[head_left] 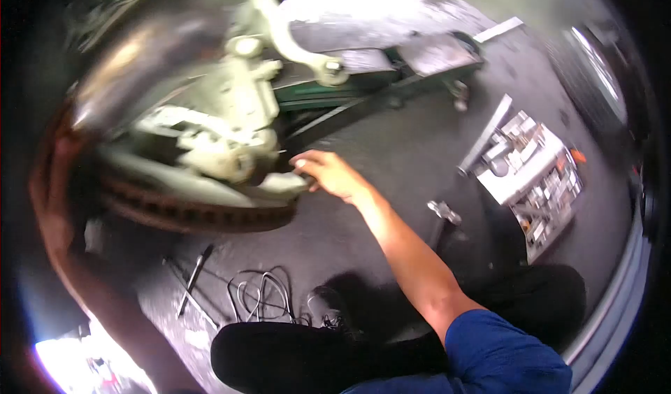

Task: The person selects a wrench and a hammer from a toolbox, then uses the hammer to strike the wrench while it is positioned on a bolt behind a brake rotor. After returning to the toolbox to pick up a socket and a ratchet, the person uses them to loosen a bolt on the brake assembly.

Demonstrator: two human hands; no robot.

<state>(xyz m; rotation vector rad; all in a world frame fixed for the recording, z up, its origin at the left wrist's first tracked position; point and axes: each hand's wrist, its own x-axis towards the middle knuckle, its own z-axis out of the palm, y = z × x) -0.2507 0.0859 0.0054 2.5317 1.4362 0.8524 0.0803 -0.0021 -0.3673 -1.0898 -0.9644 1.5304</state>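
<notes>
The ribbed disc looks rusty at nine o'clock; my right hand reaches from five, half-curled, hold unclear; left hand's grip unreadable.

The bare right arm comes out of a short dark-blue fabric sleeve at the lower right and reaches up and leftward, its elbow slightly bent. The wrist is nearly in line with the forearm. The bare right hand has its back upward and its fingers bent forward, their tips drawn fairly close together. At the far left, the bare left arm rises steeply from the bottom edge. The bare left hand is raised, shadowed and blurred, its finger positions unclear.
</notes>
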